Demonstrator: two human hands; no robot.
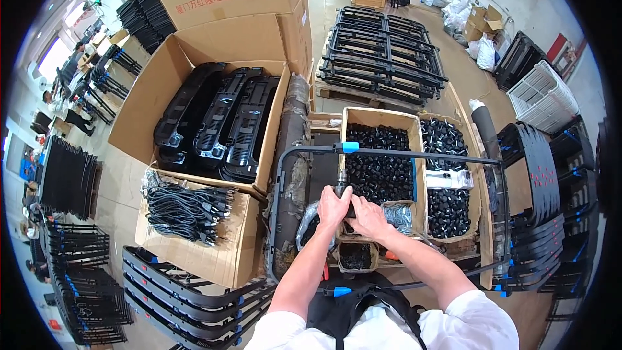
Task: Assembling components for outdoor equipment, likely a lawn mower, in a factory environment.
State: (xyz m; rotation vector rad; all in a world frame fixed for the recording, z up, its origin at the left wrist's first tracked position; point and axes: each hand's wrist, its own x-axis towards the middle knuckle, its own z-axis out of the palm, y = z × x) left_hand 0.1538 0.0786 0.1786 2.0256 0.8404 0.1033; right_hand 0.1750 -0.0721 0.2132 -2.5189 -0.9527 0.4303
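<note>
Currently, the left hand (335,206) has its fingers wrapped around a dark, slim power driver with a metallic nose (342,176), which points away from the person toward the far bar of a black, round-cornered rectangular frame (421,154), near a blue wrapped patch (350,147). Whether the tip touches is unclear. Close beside, the right hand (369,216) has bent fingers; I cannot tell whether they grip the driver too. Beneath the frame stands an open brown cardboard box (382,112) of small black parts (379,178).
</note>
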